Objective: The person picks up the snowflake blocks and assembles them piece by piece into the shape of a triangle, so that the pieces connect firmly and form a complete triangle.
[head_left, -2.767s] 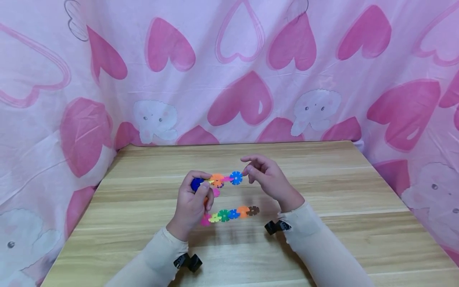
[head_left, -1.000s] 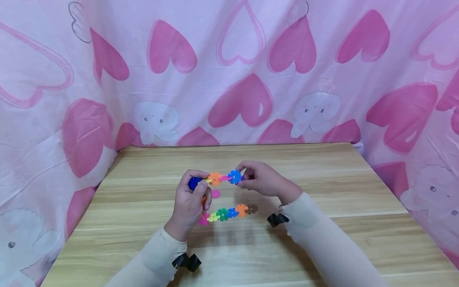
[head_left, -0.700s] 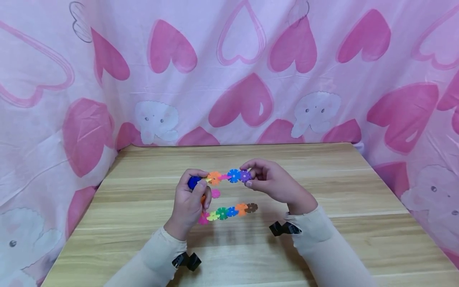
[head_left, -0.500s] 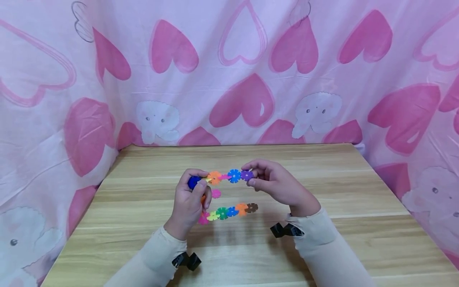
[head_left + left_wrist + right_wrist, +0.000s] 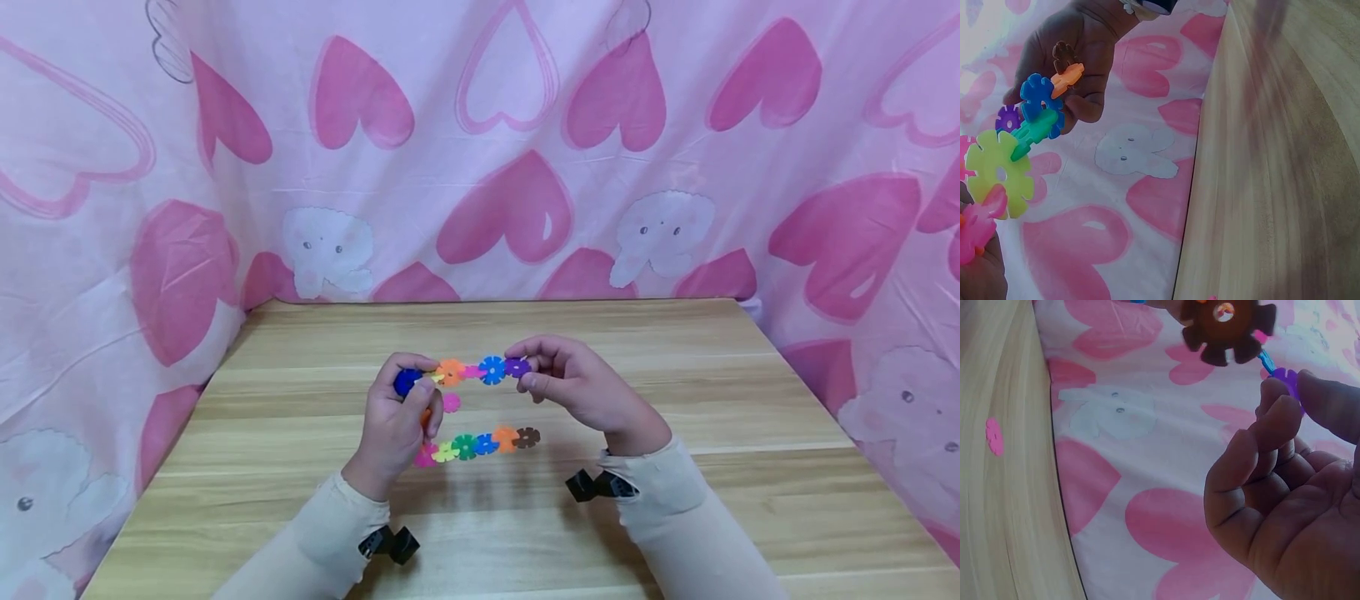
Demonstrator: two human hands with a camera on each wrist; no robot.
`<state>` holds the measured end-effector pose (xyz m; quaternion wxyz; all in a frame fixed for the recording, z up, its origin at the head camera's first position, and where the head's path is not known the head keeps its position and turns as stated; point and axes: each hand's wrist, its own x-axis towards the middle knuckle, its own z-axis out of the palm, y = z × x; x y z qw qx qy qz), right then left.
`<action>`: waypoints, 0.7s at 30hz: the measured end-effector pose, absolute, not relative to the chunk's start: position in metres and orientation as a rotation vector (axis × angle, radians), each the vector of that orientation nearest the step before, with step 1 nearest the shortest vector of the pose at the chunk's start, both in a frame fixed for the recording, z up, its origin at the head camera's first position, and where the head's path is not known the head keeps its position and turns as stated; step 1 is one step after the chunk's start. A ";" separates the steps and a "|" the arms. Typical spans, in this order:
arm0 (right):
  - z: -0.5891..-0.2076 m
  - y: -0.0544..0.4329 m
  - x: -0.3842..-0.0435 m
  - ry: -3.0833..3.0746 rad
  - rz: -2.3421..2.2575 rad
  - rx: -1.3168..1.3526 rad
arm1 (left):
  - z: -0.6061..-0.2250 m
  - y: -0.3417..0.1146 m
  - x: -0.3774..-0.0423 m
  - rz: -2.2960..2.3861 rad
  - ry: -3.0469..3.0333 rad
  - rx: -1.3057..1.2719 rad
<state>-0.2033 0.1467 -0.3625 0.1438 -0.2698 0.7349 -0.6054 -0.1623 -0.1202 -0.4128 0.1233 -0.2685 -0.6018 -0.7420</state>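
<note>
My left hand (image 5: 397,417) grips a linked string of snowflake discs, with a dark blue disc (image 5: 407,382) by its fingers. The upper row runs right through an orange disc (image 5: 450,372), a pink one and a blue disc (image 5: 492,370) to a purple disc (image 5: 517,367). Thumb and fingers of my right hand (image 5: 577,383) pinch that purple disc (image 5: 1285,381). A lower row hangs in the air from the left hand: pink, yellow (image 5: 999,175), green (image 5: 465,447), blue, orange and a brown disc (image 5: 528,437). The left palm hides some middle discs.
One loose pink disc (image 5: 994,436) lies on the wooden table (image 5: 675,517), beyond the lower row in the head view. A pink heart-patterned cloth (image 5: 502,208) stands behind and at both sides of the table.
From reaching at the blue disc's right edge, my right hand has shifted slightly right and down. The purple disc, earlier hidden by its fingers, now shows beside the blue one. The left hand stays nearly still.
</note>
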 end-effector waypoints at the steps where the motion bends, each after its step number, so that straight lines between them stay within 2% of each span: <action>1: -0.362 0.147 -0.203 2.111 -1.749 -0.770 | -0.413 -0.120 -0.162 -2.160 -1.764 -0.781; 21: -0.369 0.146 -0.207 2.129 -1.730 -0.707 | -0.418 -0.117 -0.161 -2.122 -1.860 -0.747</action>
